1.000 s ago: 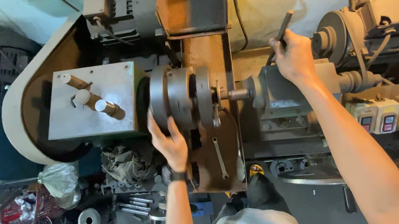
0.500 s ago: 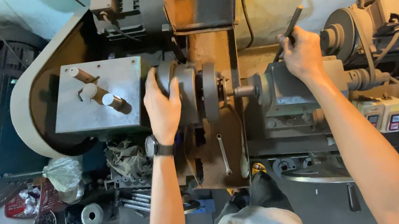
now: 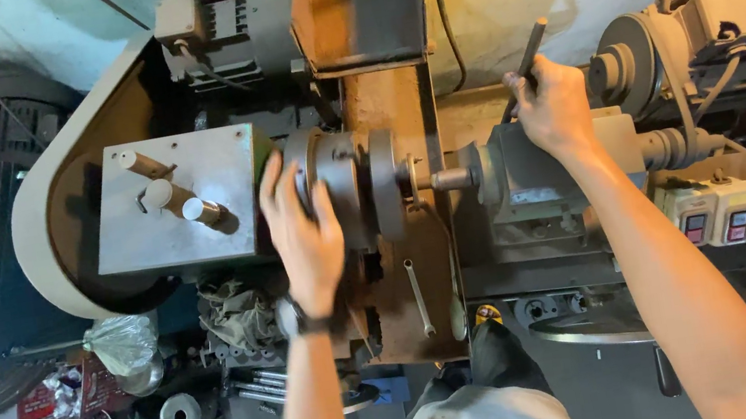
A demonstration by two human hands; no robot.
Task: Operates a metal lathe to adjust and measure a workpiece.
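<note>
1. The left hand (image 3: 305, 236) lies flat on the round steel chuck (image 3: 344, 189) at frame centre, fingers spread over its rim.
2. The right hand (image 3: 553, 109), at 2 o'clock from the chuck, has its fingers wrapped tight round a dark lever handle (image 3: 529, 52).
3. The grey tailstock (image 3: 539, 177) sits beneath that hand.
4. Three switch boxes (image 3: 737, 209) stand at 4 o'clock.

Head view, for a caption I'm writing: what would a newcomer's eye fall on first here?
First the two bare arms reaching over an old lathe: the left hand lies flat on the round steel chuck at centre, and the right hand has its grip on a dark lever above the grey tailstock. Next, the big curved belt guard at left, with loose metal parts on the floor below it.
</note>
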